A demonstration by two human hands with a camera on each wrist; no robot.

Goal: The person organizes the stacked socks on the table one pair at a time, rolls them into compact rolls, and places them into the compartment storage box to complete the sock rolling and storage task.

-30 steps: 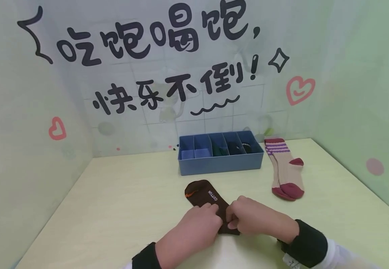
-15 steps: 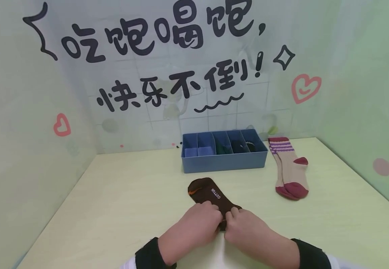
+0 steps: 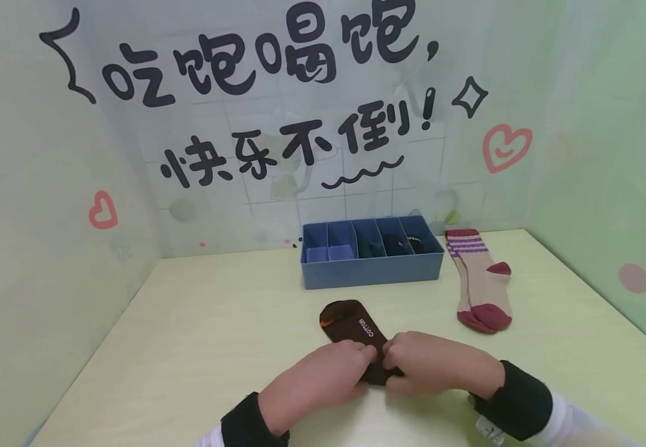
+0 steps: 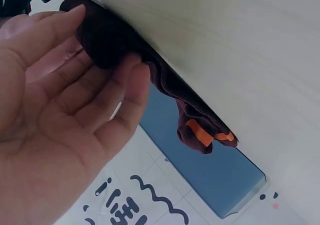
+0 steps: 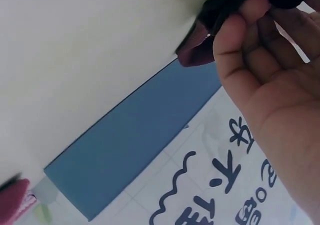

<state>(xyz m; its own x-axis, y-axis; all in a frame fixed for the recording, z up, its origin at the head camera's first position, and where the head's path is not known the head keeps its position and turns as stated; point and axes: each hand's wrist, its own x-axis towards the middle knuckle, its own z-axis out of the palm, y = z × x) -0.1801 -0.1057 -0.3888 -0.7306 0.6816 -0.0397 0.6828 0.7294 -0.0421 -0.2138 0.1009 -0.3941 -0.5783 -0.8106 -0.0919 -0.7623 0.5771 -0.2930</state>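
A pair of dark brown socks [image 3: 350, 320] lies flat on the table, showing white COTTON lettering and an orange patch. Two orange patches and layered edges of the socks [image 4: 200, 130] appear in the left wrist view. My left hand [image 3: 328, 369] holds their near left edge with bent fingers, thumb apart from the fingertips. Opposite it, my right hand [image 3: 429, 360] grips the near right part, fingers curled at the fabric. Dark cloth bunches at the fingertips of the right hand [image 5: 270, 60] in the right wrist view. The knuckles partly hide the cuff end.
Behind the socks stands a blue divided box [image 3: 373, 270], with dark rolled items in its right compartments. A beige pair of socks [image 3: 479, 279] with maroon toes and purple stripes lies right of it. Printed curtain-like walls [image 3: 200, 205] enclose the table.
The right hand moved in low beside the left, then back up and outward along the socks. The brown socks have shifted slightly right; both hands stay on them.
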